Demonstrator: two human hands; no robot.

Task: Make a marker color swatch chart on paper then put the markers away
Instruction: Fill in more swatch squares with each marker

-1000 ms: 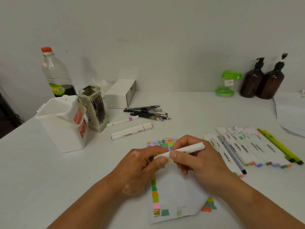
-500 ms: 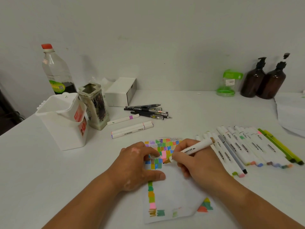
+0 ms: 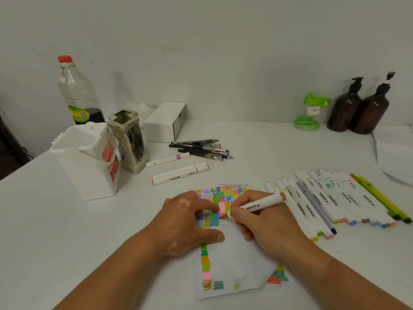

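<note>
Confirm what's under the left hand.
The left hand presses flat on the paper, over the left part of the swatch grid. Colored swatches show between and past its fingers; whatever lies under the palm is hidden. The right hand holds a marker beside it.

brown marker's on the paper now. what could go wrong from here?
The marker has its tip in a crowded swatch patch beside the left hand: it may overlap neighbouring colours or ink a finger.
The paper has its lower right corner folded over, close by the right forearm: it could snag.
The row of markers lies close beside the right hand: a nudge could roll them.
</note>
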